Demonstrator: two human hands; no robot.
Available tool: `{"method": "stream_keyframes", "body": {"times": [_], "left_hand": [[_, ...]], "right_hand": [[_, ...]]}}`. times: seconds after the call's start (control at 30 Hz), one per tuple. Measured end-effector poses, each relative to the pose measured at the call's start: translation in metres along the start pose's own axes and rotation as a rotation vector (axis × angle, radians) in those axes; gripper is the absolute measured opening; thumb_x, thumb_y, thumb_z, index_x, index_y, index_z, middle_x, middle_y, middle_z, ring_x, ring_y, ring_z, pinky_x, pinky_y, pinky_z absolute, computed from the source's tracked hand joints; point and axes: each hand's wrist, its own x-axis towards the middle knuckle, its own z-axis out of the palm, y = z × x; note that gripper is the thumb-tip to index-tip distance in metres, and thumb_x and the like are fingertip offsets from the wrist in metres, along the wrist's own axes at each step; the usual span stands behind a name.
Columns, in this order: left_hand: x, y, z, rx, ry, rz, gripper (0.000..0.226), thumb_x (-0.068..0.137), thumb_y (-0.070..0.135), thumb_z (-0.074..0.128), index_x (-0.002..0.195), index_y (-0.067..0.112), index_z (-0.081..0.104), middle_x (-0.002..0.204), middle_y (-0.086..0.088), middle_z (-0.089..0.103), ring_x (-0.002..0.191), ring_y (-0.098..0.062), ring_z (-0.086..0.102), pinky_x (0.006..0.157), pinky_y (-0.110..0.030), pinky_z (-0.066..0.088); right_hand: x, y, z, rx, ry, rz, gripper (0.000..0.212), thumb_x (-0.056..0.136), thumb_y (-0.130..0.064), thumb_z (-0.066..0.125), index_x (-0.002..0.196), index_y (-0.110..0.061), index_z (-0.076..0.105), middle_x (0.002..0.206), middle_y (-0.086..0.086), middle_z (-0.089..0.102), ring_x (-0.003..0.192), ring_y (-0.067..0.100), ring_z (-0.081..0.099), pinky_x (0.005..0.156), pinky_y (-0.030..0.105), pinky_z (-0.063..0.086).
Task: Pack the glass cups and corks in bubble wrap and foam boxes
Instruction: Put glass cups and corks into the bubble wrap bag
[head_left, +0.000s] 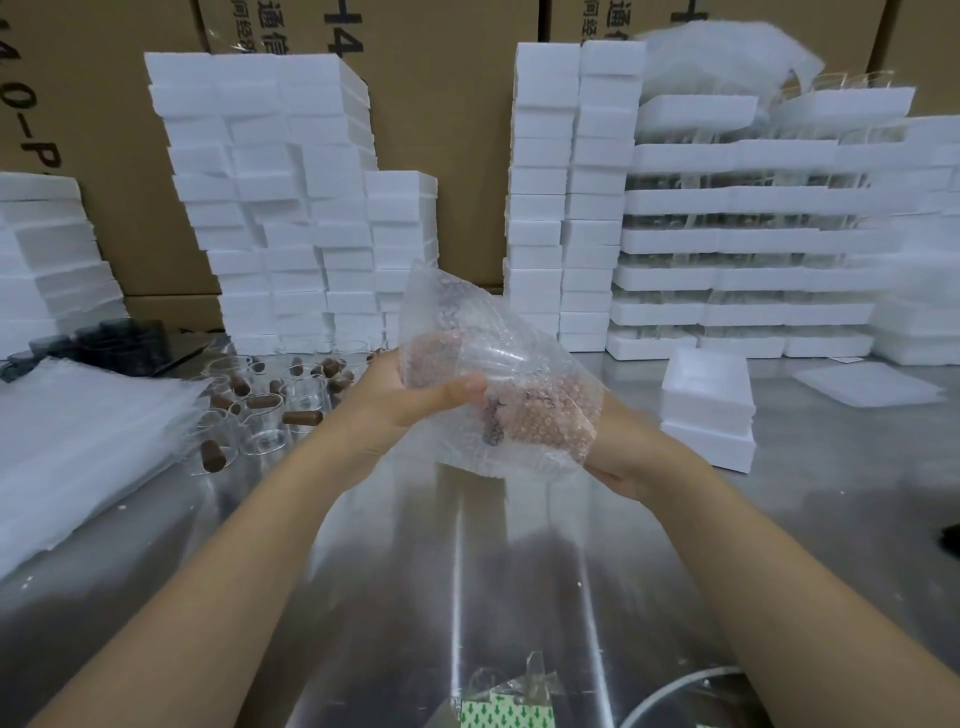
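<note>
While both hands hold the bubble wrap (524, 415) above the steel table (467, 571), the wrapping step is in hand. A glass cup (498, 358) shows faintly inside; the dark piece below it may be a cork.

Left hand (410, 400): thumb pressed across the wrap, fingers curled behind.

Right hand (618, 465): under the bundle, fingers hidden, cannot tell.

Next, probably: fold the loose top down, then seat the bundle in the foam box (706, 410).

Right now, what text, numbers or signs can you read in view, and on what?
"40-P", sideways, cut off: left cardboard carton.
"通信", cut off: middle carton.
"4", large, partial: same carton.
Green arrows, no words: sheet at the near table edge.
Smaller carton print: too blurred to read.
</note>
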Motion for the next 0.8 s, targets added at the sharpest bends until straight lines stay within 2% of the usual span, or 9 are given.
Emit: {"method": "stream_keyframes", "body": {"times": [0.07, 0.13, 0.2, 0.3, 0.37, 0.43, 0.5, 0.63, 0.8], "left_hand": [[-0.001, 0.000, 0.002, 0.031, -0.051, -0.008, 0.042, 0.074, 0.057, 0.092, 0.113, 0.055, 0.077, 0.123, 0.017, 0.078, 0.117, -0.001, 0.072, 0.088, -0.009, 0.054], [0.001, -0.003, 0.001, 0.046, -0.080, -0.016, 0.051, 0.073, 0.061, 0.092, 0.120, 0.048, 0.076, 0.129, 0.011, 0.077, 0.123, -0.006, 0.070, 0.094, -0.014, 0.054], [0.002, -0.004, -0.002, 0.037, -0.056, -0.013, 0.064, 0.069, 0.067, 0.092, 0.126, 0.047, 0.072, 0.132, 0.012, 0.075, 0.127, -0.005, 0.068, 0.100, -0.020, 0.054], [0.002, -0.004, -0.010, -0.021, 0.073, -0.049, 0.100, 0.056, 0.076, 0.094, 0.144, 0.040, 0.063, 0.142, 0.013, 0.069, 0.136, -0.011, 0.061, 0.121, -0.047, 0.042], [0.001, -0.001, -0.013, -0.065, 0.083, -0.018, 0.092, 0.058, 0.073, 0.094, 0.139, 0.038, 0.067, 0.140, 0.011, 0.071, 0.134, -0.014, 0.063, 0.122, -0.054, 0.039], [0.001, 0.001, -0.012, -0.099, 0.094, -0.010, 0.089, 0.058, 0.070, 0.096, 0.135, 0.034, 0.071, 0.137, 0.007, 0.073, 0.131, -0.016, 0.067, 0.121, -0.056, 0.040], [0.001, 0.000, -0.009, -0.122, 0.113, -0.023, 0.100, 0.055, 0.068, 0.098, 0.141, 0.027, 0.067, 0.139, 0.003, 0.072, 0.133, -0.020, 0.065, 0.123, -0.056, 0.039], [0.001, 0.000, -0.006, -0.141, 0.052, -0.015, 0.092, 0.060, 0.062, 0.098, 0.139, 0.027, 0.068, 0.136, 0.004, 0.074, 0.133, -0.019, 0.065, 0.124, -0.053, 0.037], [0.000, 0.002, -0.004, -0.169, 0.043, -0.035, 0.101, 0.058, 0.063, 0.099, 0.146, 0.029, 0.063, 0.148, 0.003, 0.065, 0.143, -0.024, 0.056, 0.125, -0.053, 0.036]], "right_hand": [[-0.002, 0.001, 0.000, 0.029, 0.011, -0.002, 0.025, 0.092, -0.027, 0.075, 0.107, -0.046, 0.079, 0.112, -0.012, 0.079, 0.109, 0.006, 0.073, 0.093, 0.026, 0.059], [-0.003, 0.003, 0.000, 0.059, 0.041, 0.007, 0.030, 0.097, -0.018, 0.072, 0.093, -0.046, 0.082, 0.104, -0.011, 0.080, 0.101, 0.005, 0.075, 0.082, 0.017, 0.058], [-0.002, 0.005, -0.001, 0.074, 0.068, 0.036, 0.034, 0.101, -0.011, 0.066, 0.092, -0.039, 0.082, 0.102, -0.008, 0.081, 0.098, 0.007, 0.076, 0.080, 0.018, 0.058], [-0.002, 0.005, -0.001, 0.071, 0.086, 0.073, 0.022, 0.101, -0.012, 0.067, 0.102, -0.031, 0.078, 0.104, -0.005, 0.080, 0.100, 0.011, 0.076, 0.084, 0.021, 0.060], [-0.001, 0.004, -0.002, 0.074, 0.093, 0.087, 0.018, 0.100, -0.013, 0.068, 0.107, -0.027, 0.076, 0.106, -0.005, 0.080, 0.102, 0.011, 0.076, 0.087, 0.022, 0.060], [-0.002, 0.004, -0.001, 0.077, 0.096, 0.100, 0.020, 0.102, -0.012, 0.066, 0.104, -0.030, 0.076, 0.103, -0.007, 0.080, 0.099, 0.009, 0.076, 0.084, 0.020, 0.060], [-0.003, 0.003, 0.000, 0.091, 0.096, 0.116, 0.025, 0.103, -0.011, 0.063, 0.101, -0.032, 0.077, 0.098, -0.009, 0.081, 0.094, 0.007, 0.076, 0.080, 0.018, 0.060], [-0.005, 0.002, -0.001, 0.148, 0.082, 0.144, 0.040, 0.104, -0.008, 0.059, 0.084, -0.034, 0.082, 0.087, -0.011, 0.080, 0.084, 0.004, 0.077, 0.070, 0.016, 0.058], [-0.006, 0.005, -0.002, 0.181, 0.086, 0.177, 0.026, 0.104, -0.003, 0.055, 0.094, -0.020, 0.072, 0.078, -0.009, 0.079, 0.074, 0.004, 0.076, 0.067, 0.017, 0.059]]}}
